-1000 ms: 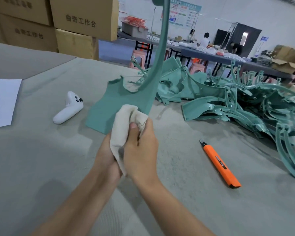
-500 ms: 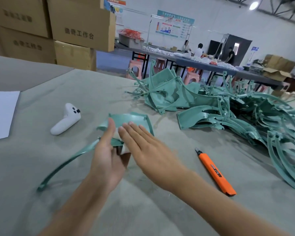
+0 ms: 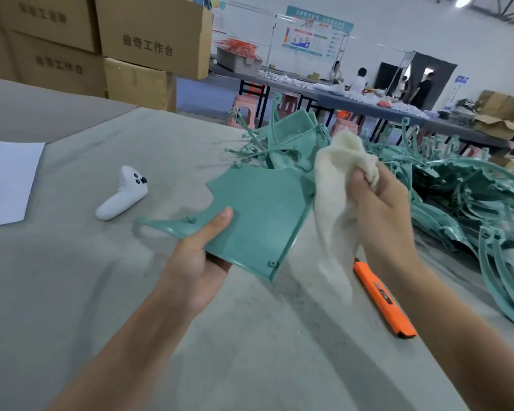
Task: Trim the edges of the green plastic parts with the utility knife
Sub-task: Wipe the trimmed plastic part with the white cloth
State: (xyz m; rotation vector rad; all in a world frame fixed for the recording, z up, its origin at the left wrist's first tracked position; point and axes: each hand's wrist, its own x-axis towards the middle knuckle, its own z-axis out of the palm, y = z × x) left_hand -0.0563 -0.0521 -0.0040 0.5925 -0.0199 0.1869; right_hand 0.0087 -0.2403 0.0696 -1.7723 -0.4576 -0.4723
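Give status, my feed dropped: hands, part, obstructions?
Left hand grips green part. Right hand grips cloth. Utility knife on table, untouched, below right wrist.

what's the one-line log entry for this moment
left hand: holds green part | right hand: grips cloth | knife: on table, untouched | trimming: not under way

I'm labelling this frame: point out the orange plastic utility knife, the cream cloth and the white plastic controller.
orange plastic utility knife point(image 3: 382, 296): head view, middle of handle.
cream cloth point(image 3: 333, 209): head view, hanging fold.
white plastic controller point(image 3: 123, 194): head view, its bend.
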